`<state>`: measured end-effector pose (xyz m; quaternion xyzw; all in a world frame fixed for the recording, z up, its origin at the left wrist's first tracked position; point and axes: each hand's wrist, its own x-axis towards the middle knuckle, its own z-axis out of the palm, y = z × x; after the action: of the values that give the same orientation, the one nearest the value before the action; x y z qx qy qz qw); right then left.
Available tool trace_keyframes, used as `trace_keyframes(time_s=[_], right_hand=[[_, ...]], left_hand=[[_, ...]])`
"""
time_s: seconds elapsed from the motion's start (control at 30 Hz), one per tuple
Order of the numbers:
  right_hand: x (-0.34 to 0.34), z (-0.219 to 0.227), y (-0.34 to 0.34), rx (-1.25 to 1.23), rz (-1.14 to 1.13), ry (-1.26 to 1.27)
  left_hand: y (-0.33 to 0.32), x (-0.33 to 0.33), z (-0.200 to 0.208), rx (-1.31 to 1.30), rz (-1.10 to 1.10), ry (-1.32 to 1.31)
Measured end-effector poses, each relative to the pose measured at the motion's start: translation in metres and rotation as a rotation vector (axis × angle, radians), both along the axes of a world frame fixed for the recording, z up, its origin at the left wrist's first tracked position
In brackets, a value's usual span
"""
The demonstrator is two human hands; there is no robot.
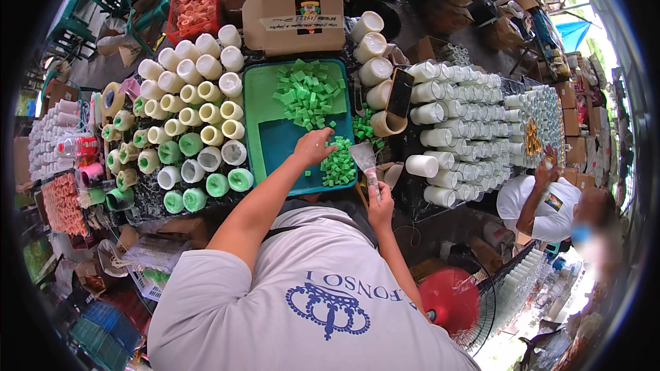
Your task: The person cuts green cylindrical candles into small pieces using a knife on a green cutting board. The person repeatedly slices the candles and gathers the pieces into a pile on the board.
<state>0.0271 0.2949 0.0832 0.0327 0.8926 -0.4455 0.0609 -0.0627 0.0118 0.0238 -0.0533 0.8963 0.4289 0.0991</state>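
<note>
Green cubes [307, 99] lie heaped in a teal tray [276, 154] — flat-bladed scraper [364, 157] at its rim.

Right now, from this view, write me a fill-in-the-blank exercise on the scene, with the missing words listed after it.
1. The left hand reaches over the tray, whose cubes are coloured ____.
2. The right hand grips the scraper by its ____.
3. The crate of orange pieces is coloured ____.

Missing words: green; handle; red.

I can see the left hand [315, 146] stretched out in front, palm down. The right hand [381, 207] is curled closed, nearer the body.
</note>
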Motion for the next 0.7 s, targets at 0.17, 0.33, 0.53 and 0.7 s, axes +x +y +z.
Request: trace_keyframes(time_s=[0.17,0.33,0.53,0.7], right_hand=[[-0.024,-0.012,-0.014,0.027,0.047,-0.061],[-0.057,-0.031,-0.036,0.053,0.136,-0.038],[-0.065,-0.029,-0.048,0.047,0.223,-0.056],[-0.054,-0.009,-0.065,0.142,0.424,-0.158]], left_hand=[[-0.023,0.053,-0.018,-0.059,0.3,0.063],[0.009,0.086,-0.036,-0.281,0.106,0.119],[0.019,0.08,-0.029,0.074,0.098,0.102],[-0.05,0.148,0.014,0.299,0.274,-0.075]])
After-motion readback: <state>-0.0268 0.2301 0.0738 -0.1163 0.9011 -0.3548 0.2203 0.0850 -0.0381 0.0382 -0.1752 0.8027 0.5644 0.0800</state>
